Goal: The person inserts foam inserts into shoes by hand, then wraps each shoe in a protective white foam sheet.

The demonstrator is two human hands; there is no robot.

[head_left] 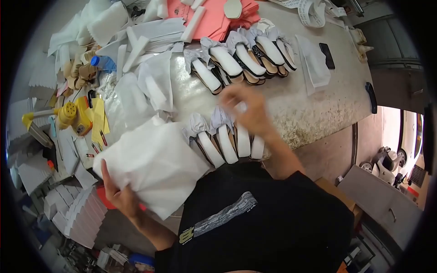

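Observation:
My left hand [122,196] is at the lower left edge of a white tissue-like sheet [157,159], gripping it with the index finger stretched along the edge and the other fingers curled. The sheet spreads over the table's front edge. My right hand [246,107], smeared by motion, passes above the near row of sandals [225,142], which have white padding strips and pale tissue stuffed in their toes. Its fingers are too blurred to show a hold. Just beyond it stands another group of sandals [246,59], black-strapped with similar white strips and tissue.
White foam pieces [107,22] and pink sheets [218,20] lie at the back. A water bottle [104,63] and a yellow tool [82,116] are at left. On the right are a foam sleeve [314,66], a dark phone [327,56] and a cabinet [382,200].

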